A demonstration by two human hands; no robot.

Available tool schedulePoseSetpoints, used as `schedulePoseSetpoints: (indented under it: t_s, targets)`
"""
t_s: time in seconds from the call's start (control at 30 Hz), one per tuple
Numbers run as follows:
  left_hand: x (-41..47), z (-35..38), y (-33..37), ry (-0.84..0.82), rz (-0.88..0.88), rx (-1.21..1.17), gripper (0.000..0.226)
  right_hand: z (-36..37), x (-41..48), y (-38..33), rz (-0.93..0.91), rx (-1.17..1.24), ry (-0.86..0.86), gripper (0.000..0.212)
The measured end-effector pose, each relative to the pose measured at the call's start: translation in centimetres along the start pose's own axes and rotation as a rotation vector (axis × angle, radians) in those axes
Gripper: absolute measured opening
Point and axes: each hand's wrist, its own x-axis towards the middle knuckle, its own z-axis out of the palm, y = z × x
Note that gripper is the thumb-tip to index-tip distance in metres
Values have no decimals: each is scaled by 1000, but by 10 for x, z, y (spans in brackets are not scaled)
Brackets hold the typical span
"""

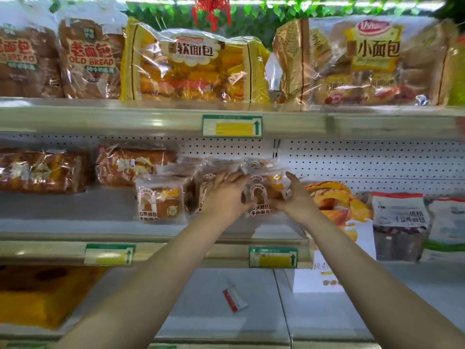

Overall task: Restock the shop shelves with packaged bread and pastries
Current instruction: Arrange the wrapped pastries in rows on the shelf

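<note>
You had the small bread packet (261, 197) between both hands on the middle shelf (75, 212). It sat close to the front edge and toward the right end of that bay, directly above the green price tag (273, 256).

The step looked like seating and facing this packet in its row. To do it well, you needed to:
- set its base flat on the shelf
- turn the printed front square to the front edge
- bring it level with the matching packet (159, 200) standing to the left

The film was thin and the bread soft, so light pressure on the sides probably suited it better than a squeeze. The loose pile of packets (226, 165) toward the back edge seemed likely to slump forward if nudged. The orange bag (334, 205) stood just beside your right wrist, leaving little room at that end.

Your left hand (226, 195) lay spread with the fingers nearly straight. It rested flat against the packet's left side and the wrappers next to it, pressing rather than grasping.

Your right hand (294, 200) was curled around the packet's right edge. The thumb lay on the printed face and the fingers hooked behind the film, clamping it lightly.
</note>
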Motion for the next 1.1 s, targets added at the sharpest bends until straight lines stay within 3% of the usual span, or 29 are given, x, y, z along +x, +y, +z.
schedulePoseSetpoints:
  t_s: [0.13,0.33,0.57,0.8,0.97,1.1]
  targets:
    - [11,5,8,-79,3,115,77,2,4,5,-72,-17,-21,73]
    - [21,15,9,-131,-48,113,74,9,13,17,-57,30,12,88]
    - [26,18,5,10,-19,113,68,15,18,13,-114,-44,109,74]
    - [36,25,4,46,-16,161,67,14,28,8,-71,-126,76,80]
    - [27,19,4,13,-37,133,79,8,16,8,-78,-71,18,96]
    - [6,13,4,91,-59,-19,77,-7,-9,7,-143,-32,61,89]
